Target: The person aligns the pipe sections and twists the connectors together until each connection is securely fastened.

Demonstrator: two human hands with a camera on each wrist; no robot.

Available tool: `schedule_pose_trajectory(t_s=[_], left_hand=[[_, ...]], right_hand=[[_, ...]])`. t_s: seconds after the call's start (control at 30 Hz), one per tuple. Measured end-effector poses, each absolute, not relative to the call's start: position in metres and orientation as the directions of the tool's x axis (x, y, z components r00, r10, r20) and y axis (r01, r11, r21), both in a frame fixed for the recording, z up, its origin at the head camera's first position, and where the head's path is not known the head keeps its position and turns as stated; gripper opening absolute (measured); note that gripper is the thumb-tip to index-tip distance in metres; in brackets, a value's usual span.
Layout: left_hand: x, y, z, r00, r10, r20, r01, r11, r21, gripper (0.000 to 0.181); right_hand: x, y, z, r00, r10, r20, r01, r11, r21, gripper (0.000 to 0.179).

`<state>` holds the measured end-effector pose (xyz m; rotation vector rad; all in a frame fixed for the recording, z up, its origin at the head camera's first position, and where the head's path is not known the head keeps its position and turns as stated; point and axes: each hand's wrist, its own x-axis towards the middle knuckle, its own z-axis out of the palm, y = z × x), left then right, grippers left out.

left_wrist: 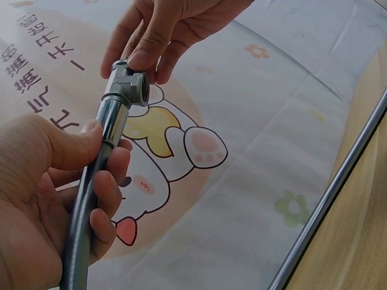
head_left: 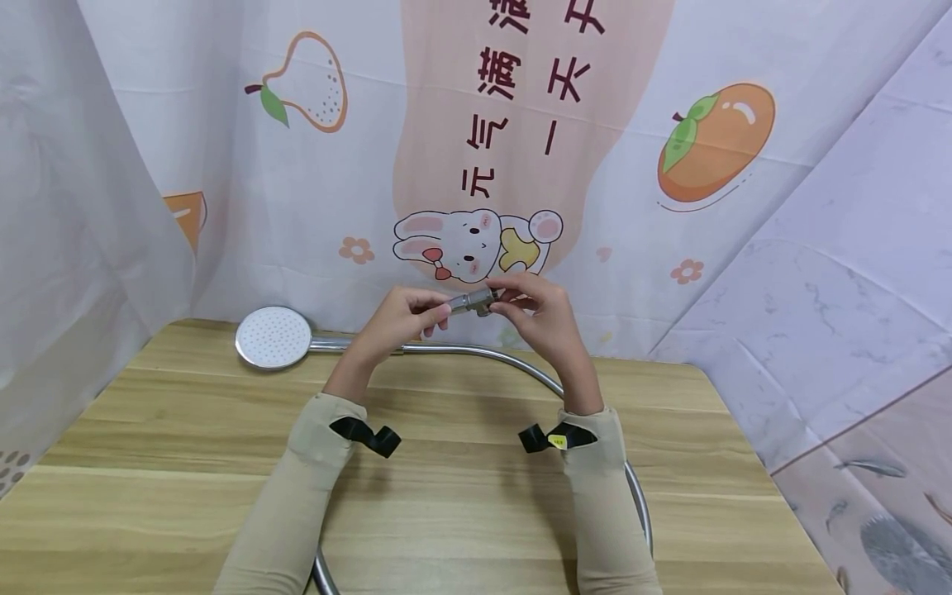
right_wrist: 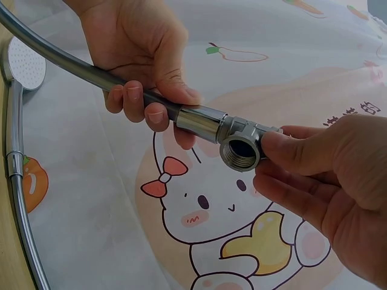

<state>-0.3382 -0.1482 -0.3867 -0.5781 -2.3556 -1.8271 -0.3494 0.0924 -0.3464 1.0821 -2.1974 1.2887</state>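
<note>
My left hand (head_left: 405, 321) grips the grey shower hose (left_wrist: 80, 226) close to its shiny metal end nut (right_wrist: 202, 122), raised above the table's back edge. My right hand (head_left: 537, 312) pinches a metal tee fitting (right_wrist: 242, 145) between thumb and fingers. The tee sits against the nut, in line with the hose. In the right wrist view its threaded side opening faces the camera. The tee's far end is partly hidden by my right fingertips.
A round white shower head (head_left: 273, 337) lies at the table's back left, its handle joined to the hose. The hose loops behind and under my right arm across the wooden table (head_left: 446, 496). A printed curtain (head_left: 320, 190) hangs right behind the table.
</note>
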Motion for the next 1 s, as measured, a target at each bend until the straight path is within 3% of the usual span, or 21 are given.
schedule_pose_trajectory(t_s=[1.0], left_hand=[[-0.3386, -0.1470, -0.3866, -0.923, 0.233, 0.308, 0.357, 0.211, 0.910, 0.020]], right_hand=[[-0.3503, 0.0936, -0.3473, -0.648, -0.416, 0.638, -0.761, 0.315, -0.567, 0.026]])
